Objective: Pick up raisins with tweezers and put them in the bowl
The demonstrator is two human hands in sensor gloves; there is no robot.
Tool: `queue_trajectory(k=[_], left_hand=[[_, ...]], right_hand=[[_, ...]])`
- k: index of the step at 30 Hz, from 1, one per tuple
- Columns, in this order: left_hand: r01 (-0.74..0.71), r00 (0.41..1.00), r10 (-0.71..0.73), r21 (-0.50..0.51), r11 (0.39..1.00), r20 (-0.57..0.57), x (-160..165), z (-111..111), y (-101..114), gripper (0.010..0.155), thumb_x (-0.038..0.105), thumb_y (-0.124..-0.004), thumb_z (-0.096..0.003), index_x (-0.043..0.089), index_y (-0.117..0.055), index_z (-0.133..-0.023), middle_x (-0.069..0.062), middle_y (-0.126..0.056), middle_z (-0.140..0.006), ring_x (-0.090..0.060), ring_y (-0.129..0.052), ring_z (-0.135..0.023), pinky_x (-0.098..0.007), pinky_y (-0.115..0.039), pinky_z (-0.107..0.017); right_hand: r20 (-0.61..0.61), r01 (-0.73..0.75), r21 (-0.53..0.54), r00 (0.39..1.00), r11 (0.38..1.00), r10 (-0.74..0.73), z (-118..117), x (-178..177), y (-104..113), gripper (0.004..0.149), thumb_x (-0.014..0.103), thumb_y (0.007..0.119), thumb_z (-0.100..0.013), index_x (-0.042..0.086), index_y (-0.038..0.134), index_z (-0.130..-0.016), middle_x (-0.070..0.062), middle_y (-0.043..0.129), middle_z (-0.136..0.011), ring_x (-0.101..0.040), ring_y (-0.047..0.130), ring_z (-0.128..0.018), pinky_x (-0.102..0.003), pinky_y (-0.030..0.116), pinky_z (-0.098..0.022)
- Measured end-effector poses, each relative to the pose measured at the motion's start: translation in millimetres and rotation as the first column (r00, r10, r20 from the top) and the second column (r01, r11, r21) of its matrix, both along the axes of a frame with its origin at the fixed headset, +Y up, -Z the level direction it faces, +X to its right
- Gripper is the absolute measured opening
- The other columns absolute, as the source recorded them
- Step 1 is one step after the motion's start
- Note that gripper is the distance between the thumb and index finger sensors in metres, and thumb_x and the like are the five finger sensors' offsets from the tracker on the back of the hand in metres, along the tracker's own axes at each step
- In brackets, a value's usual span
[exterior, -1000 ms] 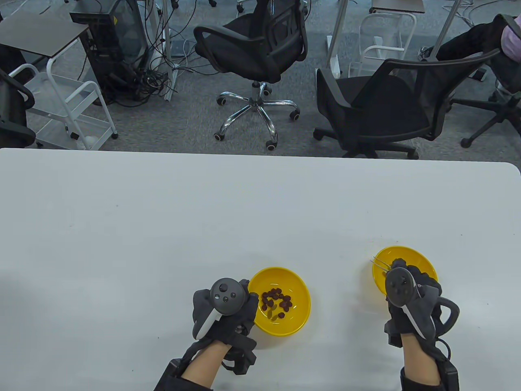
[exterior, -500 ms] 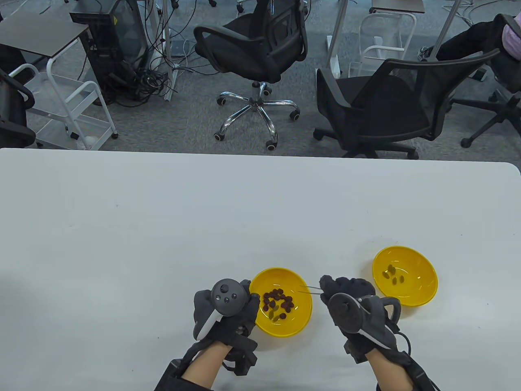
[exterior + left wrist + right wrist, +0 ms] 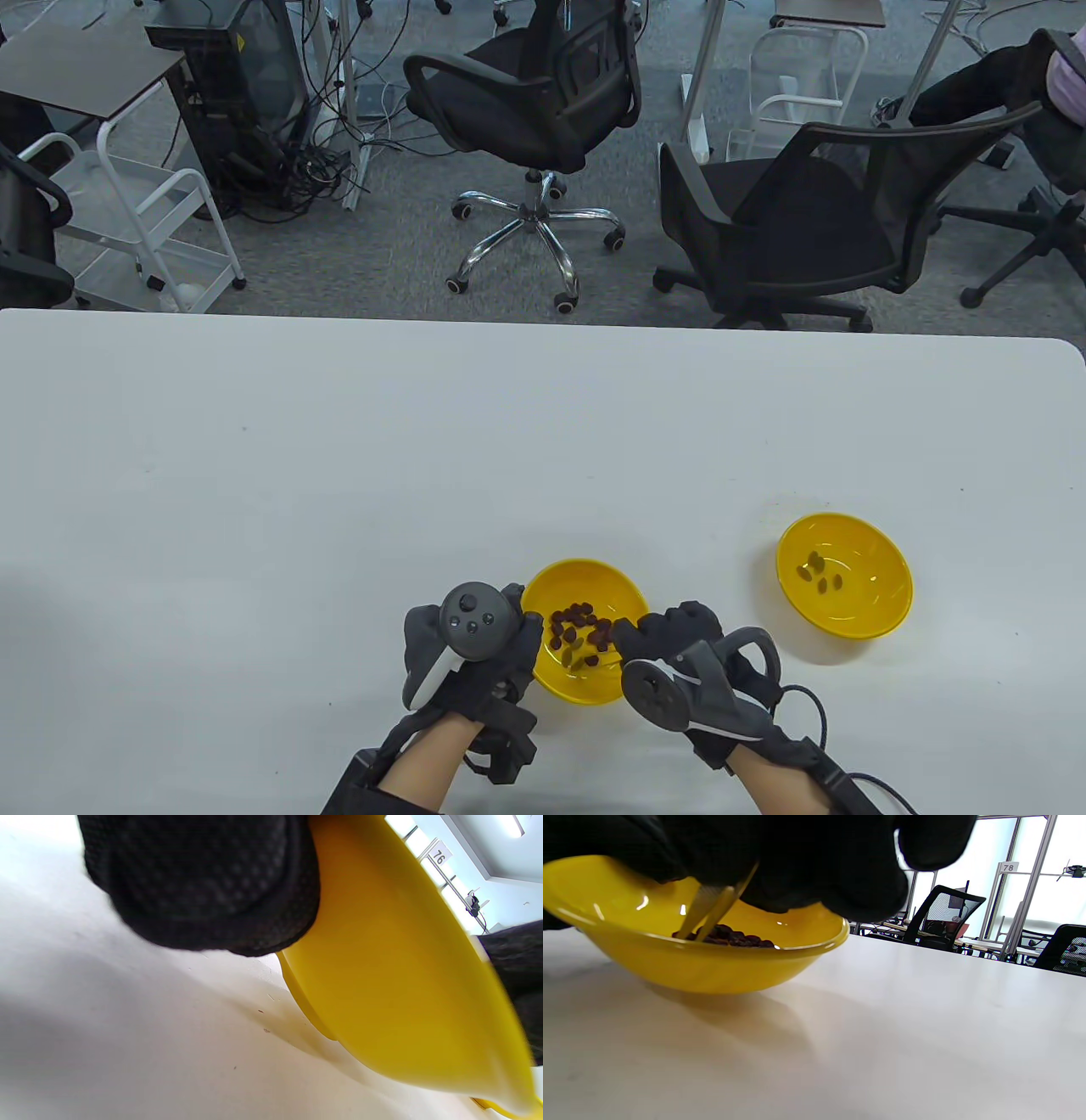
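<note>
Spanning the lower half of the table view, the white table (image 3: 339, 475) carries two yellow bowls set well apart. The near bowl (image 3: 585, 632) — the fuller one — holds a heap of dark, wrinkled raisins (image 3: 579, 632) clustered at its bottom, with a paler one or two among them. The far bowl (image 3: 844, 576), off to the right, has only a few raisins (image 3: 820, 570) lying loose inside it. The left hand (image 3: 467, 649) rests against the near bowl's left rim, its gloved fingers (image 3: 203, 882) touching the outer wall; how tightly they press cannot be told. The right hand (image 3: 679, 658) hangs over that bowl's right edge, its fingers pinching thin metal tweezers (image 3: 712, 910), which slant down into the bowl with their tips among the raisins. The two tweezer arms lie close together — whether they clamp a raisin cannot be told, since the bowl's rim hides the very tips.
</note>
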State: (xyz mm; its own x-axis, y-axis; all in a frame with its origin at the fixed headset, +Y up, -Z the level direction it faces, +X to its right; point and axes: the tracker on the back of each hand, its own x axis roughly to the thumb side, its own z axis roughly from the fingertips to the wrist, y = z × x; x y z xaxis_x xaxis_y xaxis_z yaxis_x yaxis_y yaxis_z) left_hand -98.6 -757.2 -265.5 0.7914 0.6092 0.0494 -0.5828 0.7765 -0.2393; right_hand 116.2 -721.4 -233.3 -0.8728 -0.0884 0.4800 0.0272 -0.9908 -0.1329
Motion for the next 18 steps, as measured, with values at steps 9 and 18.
queue_trajectory(k=[9,18], left_hand=[[0.000,1.000,0.000,-0.002,1.000,0.002,0,0,0,0.055,0.031,-0.058,-0.0567,-0.006,-0.057,-0.097,-0.008,-0.102,-0.040,-0.011,-0.103,-0.016,-0.045,-0.085,-0.046],[0.001,1.000,-0.001,-0.002,1.000,-0.004,0,0,0,0.055,0.031,-0.058,-0.0567,-0.006,-0.057,-0.097,-0.008,-0.102,-0.040,-0.011,-0.103,-0.016,-0.045,-0.085,-0.046]], right_hand=[[-0.018,0.010,0.034,1.000,0.999,-0.010,1,-1,1,0.046,0.035,0.079,-0.041,0.019,0.092,-0.082,0.000,0.091,-0.064,-0.015,0.096,-0.046,-0.053,0.069,-0.061],[0.039,0.108,0.083,0.993,0.991,-0.112,-2,14,17,0.046,0.034,0.079,-0.040,0.019,0.092,-0.081,0.000,0.091,-0.063,-0.015,0.096,-0.046,-0.053,0.069,-0.061]])
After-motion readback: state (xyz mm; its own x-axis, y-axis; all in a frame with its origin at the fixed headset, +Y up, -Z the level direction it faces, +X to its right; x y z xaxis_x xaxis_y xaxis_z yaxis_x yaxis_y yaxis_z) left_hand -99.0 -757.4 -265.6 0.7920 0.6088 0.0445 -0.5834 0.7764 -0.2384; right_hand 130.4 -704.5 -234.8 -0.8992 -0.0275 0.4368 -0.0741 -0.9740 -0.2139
